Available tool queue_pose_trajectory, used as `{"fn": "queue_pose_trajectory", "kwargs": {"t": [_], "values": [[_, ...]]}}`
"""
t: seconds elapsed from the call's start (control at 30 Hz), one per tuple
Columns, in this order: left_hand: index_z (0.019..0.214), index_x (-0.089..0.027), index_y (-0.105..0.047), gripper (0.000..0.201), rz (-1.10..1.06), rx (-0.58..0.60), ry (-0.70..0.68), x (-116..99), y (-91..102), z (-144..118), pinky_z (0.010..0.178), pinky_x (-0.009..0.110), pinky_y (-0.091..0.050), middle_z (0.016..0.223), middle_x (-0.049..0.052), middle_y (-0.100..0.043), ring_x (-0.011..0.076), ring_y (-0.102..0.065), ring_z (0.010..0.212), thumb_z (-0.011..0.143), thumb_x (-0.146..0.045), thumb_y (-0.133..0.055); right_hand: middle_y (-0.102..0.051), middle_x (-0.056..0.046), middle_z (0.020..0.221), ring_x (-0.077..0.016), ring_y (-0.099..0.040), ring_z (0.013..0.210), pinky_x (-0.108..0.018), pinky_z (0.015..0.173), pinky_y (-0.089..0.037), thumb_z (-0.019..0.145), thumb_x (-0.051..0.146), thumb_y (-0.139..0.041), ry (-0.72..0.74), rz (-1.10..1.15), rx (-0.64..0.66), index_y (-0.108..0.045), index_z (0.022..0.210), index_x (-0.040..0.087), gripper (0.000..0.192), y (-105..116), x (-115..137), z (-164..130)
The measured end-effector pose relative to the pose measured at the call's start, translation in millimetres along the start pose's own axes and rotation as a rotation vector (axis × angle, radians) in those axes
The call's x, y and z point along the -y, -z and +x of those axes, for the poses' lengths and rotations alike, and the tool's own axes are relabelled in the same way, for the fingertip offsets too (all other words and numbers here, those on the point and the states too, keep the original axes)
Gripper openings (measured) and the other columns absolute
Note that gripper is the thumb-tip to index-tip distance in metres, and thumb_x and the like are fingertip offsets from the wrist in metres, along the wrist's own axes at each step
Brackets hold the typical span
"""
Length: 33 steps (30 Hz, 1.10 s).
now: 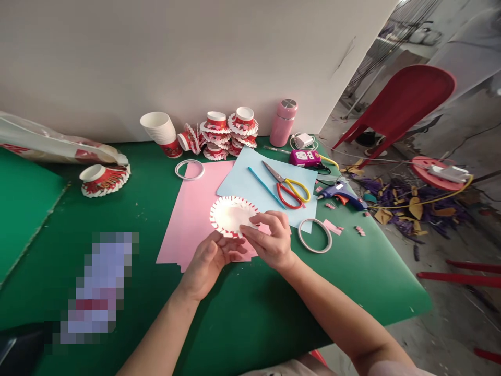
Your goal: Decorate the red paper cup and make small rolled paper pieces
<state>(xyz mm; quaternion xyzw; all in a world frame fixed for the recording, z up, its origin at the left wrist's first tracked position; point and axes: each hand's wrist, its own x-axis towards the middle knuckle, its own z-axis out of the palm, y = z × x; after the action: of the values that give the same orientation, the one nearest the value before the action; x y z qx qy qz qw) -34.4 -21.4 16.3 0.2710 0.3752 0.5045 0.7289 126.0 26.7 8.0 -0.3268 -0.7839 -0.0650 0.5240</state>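
A white and red paper cup [234, 215], its side cut into strips that fan outward, is held above the paper sheets with its inside facing me. My right hand [271, 237] pinches its right edge between thumb and fingers. Just below the cup, my left hand [207, 261] is turned palm up, thumb apart and fingers loosely curved near the lower rim; whether they touch it is unclear. Beneath lie a pink paper sheet [182, 224] and a light blue sheet [242, 175]. Scissors [287, 185] with red and yellow handles and a blue pen [266, 187] rest on the blue sheet.
Stacked cups [158, 128], several fringed cups [215, 136] and a pink bottle [284, 122] stand along the wall. Tape rolls [327, 245] lie by the sheets. A blue glue gun [344, 195] sits near the right table edge. Another fringed cup [104, 180] is at left.
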Motion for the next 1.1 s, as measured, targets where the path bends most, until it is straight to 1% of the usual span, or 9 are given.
{"fn": "queue_pose_trajectory", "kwargs": {"t": [0.07,0.2,0.37,0.47,0.6,0.77,0.87,0.97,1.1], "values": [[0.095,-0.017,-0.068,0.052,-0.053,0.016,0.000,1,-4.7,-2,0.070,0.036,-0.052,0.090,0.009,-0.069,0.0237,-0.063,0.080,0.062,-0.058,-0.068,-0.062,-0.004,0.084,-0.0170,-0.053,0.083,-0.030,0.069,-0.045,0.081,0.015,-0.060,0.054,-0.025,0.034,-0.068,0.084,0.026,0.014,-2,0,-4],[0.100,-0.019,-0.066,0.034,-0.157,-0.134,-0.005,3,-6.5,1,0.063,0.030,-0.053,0.087,0.006,-0.069,0.0182,-0.062,0.073,0.073,-0.040,-0.065,-0.063,-0.003,0.090,-0.0170,-0.051,0.087,-0.030,0.074,-0.045,0.083,0.018,-0.059,0.073,0.019,0.135,-0.068,0.085,0.027,0.013,-8,1,-10],[0.108,-0.022,-0.062,0.036,-0.203,-0.251,-0.035,5,-5.8,6,0.064,0.029,-0.053,0.093,0.004,-0.069,0.0171,-0.062,0.076,0.072,-0.021,-0.064,-0.060,-0.006,0.101,-0.0197,-0.050,0.096,-0.033,0.081,-0.046,0.081,0.024,-0.061,-0.008,0.069,0.229,-0.066,0.091,0.024,0.011,-12,1,-13],[0.108,-0.021,-0.062,0.036,-0.215,-0.278,-0.058,5,-6.2,8,0.063,0.026,-0.052,0.092,0.004,-0.069,0.0156,-0.062,0.074,0.072,-0.019,-0.064,-0.055,-0.009,0.109,-0.0226,-0.049,0.103,-0.038,0.086,-0.045,0.079,0.029,-0.063,-0.066,0.127,0.235,-0.059,0.106,0.024,0.028,-12,1,-13],[0.111,-0.023,-0.060,0.038,-0.215,-0.283,-0.091,6,-4.9,7,0.069,0.030,-0.053,0.094,0.002,-0.070,0.0176,-0.063,0.081,0.073,-0.018,-0.063,-0.049,-0.012,0.117,-0.0254,-0.048,0.109,-0.045,0.088,-0.044,0.077,0.023,-0.060,-0.269,0.292,0.220,-0.043,0.123,0.023,0.048,-10,4,-12],[0.115,-0.020,-0.059,0.041,-0.150,-0.280,-0.129,6,-4.7,8,0.078,0.037,-0.053,0.096,0.005,-0.070,0.0230,-0.064,0.090,0.074,-0.020,-0.062,-0.054,-0.010,0.103,-0.0185,-0.056,0.086,-0.036,0.073,-0.049,0.082,0.027,-0.053,-0.736,0.626,0.264,-0.042,0.115,0.020,0.036,-12,8,-15],[0.117,-0.021,-0.058,0.042,-0.136,-0.269,-0.134,7,-5.7,8,0.081,0.039,-0.052,0.099,0.006,-0.070,0.0256,-0.062,0.099,0.075,-0.021,-0.061,-0.055,-0.004,0.086,-0.0133,-0.055,0.071,-0.029,0.065,-0.048,0.083,0.032,-0.054,-0.927,0.870,0.316,-0.042,0.110,0.020,0.032,-17,11,-18],[0.120,-0.023,-0.056,0.045,-0.129,-0.254,-0.122,8,-6.0,8,0.083,0.042,-0.052,0.102,0.006,-0.069,0.0277,-0.058,0.106,0.075,-0.022,-0.062,-0.055,-0.002,0.080,-0.0136,-0.055,0.071,-0.028,0.064,-0.047,0.081,0.037,-0.057,-1.003,0.967,0.339,-0.044,0.106,0.021,0.032,-22,14,-21],[0.122,-0.023,-0.054,0.050,-0.065,-0.186,-0.099,9,-7.2,6,0.087,0.045,-0.049,0.113,0.008,-0.065,0.0307,-0.054,0.112,0.074,-0.025,-0.065,-0.057,-0.003,0.083,-0.0139,-0.054,0.072,-0.029,0.067,-0.047,0.082,0.036,-0.055,-0.984,0.946,0.312,-0.048,0.103,0.020,0.027,-22,14,-21]]}}
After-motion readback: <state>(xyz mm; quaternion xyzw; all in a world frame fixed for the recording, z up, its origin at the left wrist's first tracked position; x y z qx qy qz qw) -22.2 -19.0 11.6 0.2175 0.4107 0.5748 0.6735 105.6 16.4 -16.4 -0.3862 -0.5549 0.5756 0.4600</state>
